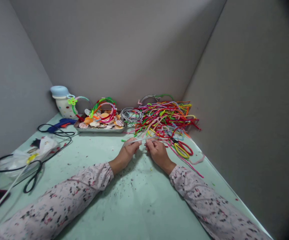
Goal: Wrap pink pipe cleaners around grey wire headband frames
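Note:
My left hand [128, 151] and my right hand [158, 151] are close together over the middle of the table, a small gap between them. Both are closed, fingertips pinching one thin, pale whitish strip [144, 138] that spans from hand to hand. Whether it is a pipe cleaner or a plain band I cannot tell. Just beyond my right hand lies a big tangled heap of coloured pipe cleaners [163, 115]. Scissors with red and yellow handles [183, 150] rest to the right of that hand. A small green scrap [123, 140] lies by my left hand.
A metal tray [99, 130] of seashells, with pipe-cleaner-wrapped headbands on top, stands at the back beside coiled grey wire [131, 115]. Leftward are a spotted bottle [65, 105], a blue glue gun [60, 124], black cord [35, 180] and a plastic bag [16, 161]. Grey walls surround the table.

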The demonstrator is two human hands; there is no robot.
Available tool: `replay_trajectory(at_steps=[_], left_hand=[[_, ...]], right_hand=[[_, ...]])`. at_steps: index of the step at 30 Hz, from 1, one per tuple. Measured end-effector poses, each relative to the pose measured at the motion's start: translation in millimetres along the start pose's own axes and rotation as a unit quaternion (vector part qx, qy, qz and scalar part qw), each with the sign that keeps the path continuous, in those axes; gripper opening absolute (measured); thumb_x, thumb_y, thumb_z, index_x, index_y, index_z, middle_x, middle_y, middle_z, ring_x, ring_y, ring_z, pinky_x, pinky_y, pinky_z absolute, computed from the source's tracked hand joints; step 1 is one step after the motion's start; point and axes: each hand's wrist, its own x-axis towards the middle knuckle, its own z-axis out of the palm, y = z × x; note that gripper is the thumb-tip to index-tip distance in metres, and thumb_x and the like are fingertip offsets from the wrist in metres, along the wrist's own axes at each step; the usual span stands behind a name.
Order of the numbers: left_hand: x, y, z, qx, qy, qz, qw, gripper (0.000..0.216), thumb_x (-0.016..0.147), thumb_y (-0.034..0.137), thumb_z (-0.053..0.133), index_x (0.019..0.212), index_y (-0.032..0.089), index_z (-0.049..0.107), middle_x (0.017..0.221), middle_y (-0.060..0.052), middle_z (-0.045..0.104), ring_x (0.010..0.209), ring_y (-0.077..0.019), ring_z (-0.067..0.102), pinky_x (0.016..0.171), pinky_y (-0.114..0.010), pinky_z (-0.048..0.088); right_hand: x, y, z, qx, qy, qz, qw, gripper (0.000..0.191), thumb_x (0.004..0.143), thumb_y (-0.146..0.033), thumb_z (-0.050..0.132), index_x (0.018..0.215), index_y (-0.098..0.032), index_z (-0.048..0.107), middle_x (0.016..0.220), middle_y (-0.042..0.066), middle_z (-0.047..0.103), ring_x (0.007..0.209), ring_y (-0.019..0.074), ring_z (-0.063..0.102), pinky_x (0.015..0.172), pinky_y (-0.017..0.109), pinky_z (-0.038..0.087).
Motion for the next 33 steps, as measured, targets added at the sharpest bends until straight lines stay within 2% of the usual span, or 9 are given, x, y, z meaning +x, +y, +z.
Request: replay_trajectory(at_steps=[9,15,19,27,33], left_hand=[[7.6,-10.5,1.8,-0.038,0.017,-0.049,0.998,0.023,0.069,0.038,0.059,0.063,0.018,0.050,0.050,0.005,0.043,0.046,-0.0098,0.037,0.047,-0.024,0.027],[8.9,-12.5,1.6,-0.060,0.024,-0.060,0.996,0.019,0.069,0.033,0.057,0.062,0.017,0.051,0.047,0.006,0.041,0.044,-0.0082,0.035,0.045,-0.022,0.025],[8.6,-13.2,1.8,-0.067,0.017,-0.060,0.996,0.018,0.069,0.032,0.059,0.063,0.017,0.051,0.049,0.006,0.042,0.045,-0.0081,0.036,0.046,-0.022,0.025],[6.3,-6.4,2.7,-0.026,0.002,-0.018,0.999,0.025,0.076,0.038,0.055,0.063,0.017,0.051,0.052,0.003,0.047,0.049,-0.0100,0.041,0.050,-0.024,0.029],[5.7,-6.5,2.5,0.017,0.010,-0.029,0.999,0.027,0.075,0.040,0.055,0.061,0.017,0.050,0.051,0.004,0.046,0.049,-0.0097,0.041,0.049,-0.023,0.029]], right_hand=[[-1.0,1.3,0.0,-0.049,-0.010,-0.063,0.997,0.028,0.089,-0.026,0.044,0.065,-0.018,0.056,0.060,0.000,0.057,0.057,0.0135,0.053,0.057,0.024,0.038],[-1.5,-0.3,-0.8,-0.060,-0.030,-0.100,0.993,0.027,0.091,-0.023,0.042,0.068,-0.018,0.055,0.065,0.000,0.057,0.062,0.0133,0.054,0.061,0.024,0.037],[-1.3,-1.0,-0.9,-0.068,-0.022,-0.089,0.993,0.026,0.090,-0.023,0.042,0.068,-0.019,0.055,0.064,0.000,0.058,0.060,0.0135,0.053,0.060,0.024,0.037],[0.9,-1.5,0.0,-0.065,0.012,-0.043,0.997,0.028,0.089,-0.024,0.045,0.062,-0.019,0.054,0.057,-0.001,0.056,0.055,0.0139,0.053,0.057,0.025,0.037],[0.7,-1.4,0.0,-0.071,0.011,-0.054,0.996,0.028,0.088,-0.023,0.044,0.062,-0.019,0.053,0.058,-0.001,0.056,0.057,0.0141,0.053,0.059,0.025,0.037]])
